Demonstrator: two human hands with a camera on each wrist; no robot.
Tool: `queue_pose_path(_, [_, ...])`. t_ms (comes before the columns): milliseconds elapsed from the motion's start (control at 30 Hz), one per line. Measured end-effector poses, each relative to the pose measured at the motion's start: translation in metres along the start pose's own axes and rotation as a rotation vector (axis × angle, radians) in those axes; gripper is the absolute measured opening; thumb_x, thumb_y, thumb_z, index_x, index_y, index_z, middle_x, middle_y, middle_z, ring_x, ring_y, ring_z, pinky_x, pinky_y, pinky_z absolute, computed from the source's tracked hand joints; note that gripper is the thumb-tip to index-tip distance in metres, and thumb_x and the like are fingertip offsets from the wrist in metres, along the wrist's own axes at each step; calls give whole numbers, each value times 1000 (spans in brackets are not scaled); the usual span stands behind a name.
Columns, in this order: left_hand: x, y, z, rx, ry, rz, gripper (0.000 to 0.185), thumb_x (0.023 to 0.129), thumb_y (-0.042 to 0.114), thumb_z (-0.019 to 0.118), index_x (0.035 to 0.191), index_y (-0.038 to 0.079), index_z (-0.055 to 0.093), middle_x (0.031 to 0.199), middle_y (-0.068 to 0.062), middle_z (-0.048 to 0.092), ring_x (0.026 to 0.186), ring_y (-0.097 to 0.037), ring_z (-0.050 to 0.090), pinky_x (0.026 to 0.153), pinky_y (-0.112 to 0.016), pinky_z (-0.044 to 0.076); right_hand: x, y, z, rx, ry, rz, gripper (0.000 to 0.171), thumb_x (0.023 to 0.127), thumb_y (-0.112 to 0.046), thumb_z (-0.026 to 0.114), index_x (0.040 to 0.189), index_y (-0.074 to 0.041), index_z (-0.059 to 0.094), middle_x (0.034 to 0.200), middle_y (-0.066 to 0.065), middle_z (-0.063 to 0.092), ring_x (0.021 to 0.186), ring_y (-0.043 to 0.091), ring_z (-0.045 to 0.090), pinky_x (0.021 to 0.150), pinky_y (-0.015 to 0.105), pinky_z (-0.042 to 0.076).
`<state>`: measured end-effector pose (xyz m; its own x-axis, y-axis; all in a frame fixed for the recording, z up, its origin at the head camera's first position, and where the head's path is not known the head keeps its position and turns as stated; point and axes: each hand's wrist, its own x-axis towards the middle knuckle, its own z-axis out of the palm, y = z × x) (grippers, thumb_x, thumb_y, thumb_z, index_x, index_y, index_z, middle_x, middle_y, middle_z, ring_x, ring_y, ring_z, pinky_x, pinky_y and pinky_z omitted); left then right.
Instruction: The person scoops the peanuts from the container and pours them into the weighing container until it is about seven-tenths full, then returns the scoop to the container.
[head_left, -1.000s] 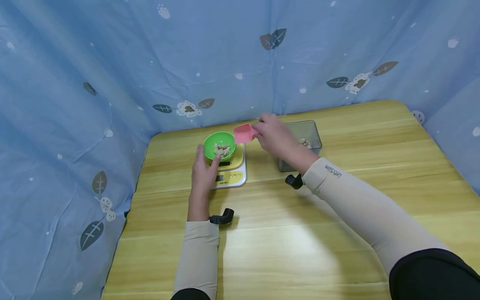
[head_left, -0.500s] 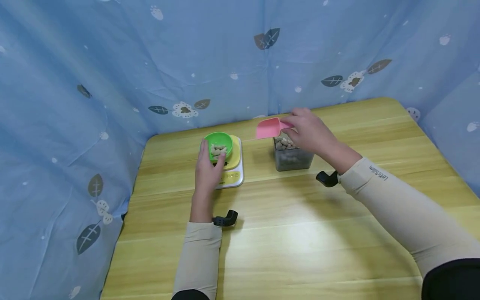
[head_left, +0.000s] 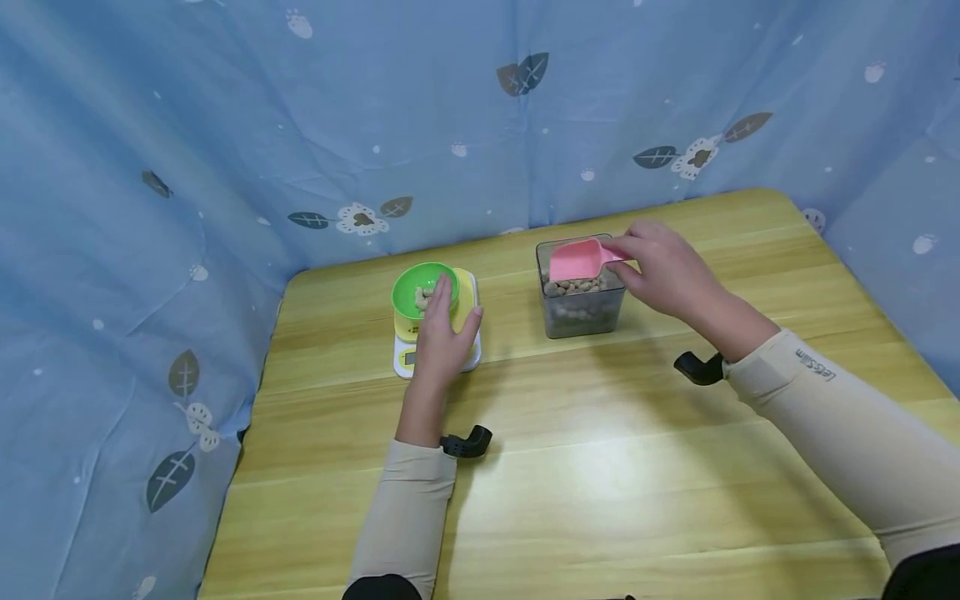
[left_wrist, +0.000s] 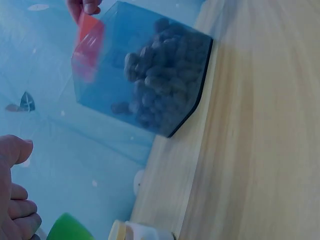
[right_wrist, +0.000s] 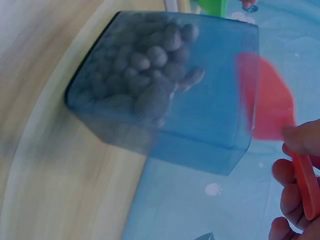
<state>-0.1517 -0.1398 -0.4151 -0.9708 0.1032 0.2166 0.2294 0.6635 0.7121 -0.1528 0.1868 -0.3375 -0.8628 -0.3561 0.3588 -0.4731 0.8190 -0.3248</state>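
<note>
right hand (head_left: 663, 267) reaches forward, fingers curled and pinching the handle of a pink plastic scoop (head_left: 576, 258) — scoop sits just above the open top of a clear square plastic container (head_left: 581, 312), which is part-filled with knobbly tan peanuts in shell (head_left: 576, 287). left hand (head_left: 442, 337) lies with straight, relaxed fingers against a round green plastic bowl (head_left: 417, 287) — a few peanuts inside — set on a small yellow-and-white kitchen scale (head_left: 405, 357). both stand on the smooth wooden table (head_left: 600, 467).
</note>
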Motion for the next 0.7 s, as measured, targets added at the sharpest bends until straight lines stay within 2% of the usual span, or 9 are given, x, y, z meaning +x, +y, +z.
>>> queue_pose_path(167, [0,8,7,-5,-32,23,74,98,44,53,157,9,25,164,-5,21,151,-23,20,123,-42,21,-5,8,-1,-59,-56,-13,28,88,-11,73,114,-2,72,90,13,65,80,29,54,68,40,43])
queue_pose_path(300, [0,17,15,-19,-68,38,75,98,47,53,157,12,24,165,-1,20,151,-20,19,123,-42,21,-4,9,-2,-185,-55,-76,20,89,-10,72,108,-5,74,88,11,64,76,29,52,62,39,40])
queue_pose_path(433, [1,29,24,-45,-118,20,75,98,50,52,158,19,22,165,7,17,151,-16,17,123,-40,20,1,5,-3,-332,12,-157,12,90,-7,68,99,-11,75,85,8,63,72,28,48,59,39,35])
queue_pose_path(533, [4,40,32,-65,-156,24,74,97,54,51,158,23,21,164,11,16,151,-15,17,123,-40,20,5,3,-2,-416,85,-220,18,88,1,65,95,-12,75,83,8,62,72,29,48,58,41,37])
queue_pose_path(700, [10,56,47,-91,-195,82,73,97,59,46,158,28,20,164,14,14,151,-15,18,123,-41,20,11,5,4,-487,156,-277,27,82,11,63,93,-10,75,85,11,64,76,32,49,60,45,43])
